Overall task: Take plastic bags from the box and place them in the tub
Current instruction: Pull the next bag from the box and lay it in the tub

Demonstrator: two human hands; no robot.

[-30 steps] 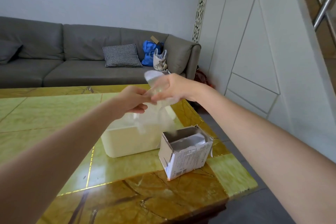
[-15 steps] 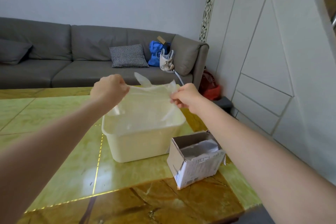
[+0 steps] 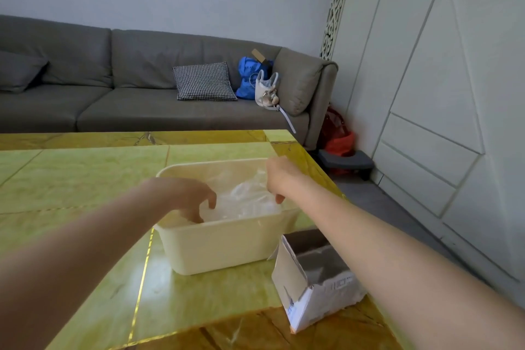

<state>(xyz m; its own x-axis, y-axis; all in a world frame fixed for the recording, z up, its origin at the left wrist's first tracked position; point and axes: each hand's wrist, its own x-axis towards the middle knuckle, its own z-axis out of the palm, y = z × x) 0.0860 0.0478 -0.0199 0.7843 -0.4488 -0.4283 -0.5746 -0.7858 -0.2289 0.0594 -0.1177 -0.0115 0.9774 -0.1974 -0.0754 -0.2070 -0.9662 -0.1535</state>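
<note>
A cream plastic tub (image 3: 224,244) stands on the yellow-green table. A clear plastic bag (image 3: 244,202) lies crumpled inside it. My left hand (image 3: 187,199) reaches down into the tub's left side, fingers curled on the bag. My right hand (image 3: 277,179) is over the tub's right rim, fingertips pinching the bag's edge. An open cardboard box (image 3: 312,278) lies tipped at the tub's right front corner, under my right forearm, with pale plastic showing inside.
The table (image 3: 85,179) has a near edge of brown marble and its right edge runs just past the box. A grey sofa (image 3: 127,94) with a checked cushion and bags stands behind. White wall panels are at the right.
Both hands have come down from holding the bag spread above the tub to pressing it inside the tub. A second ago the hands were close together, gripping the bag above the tub.
</note>
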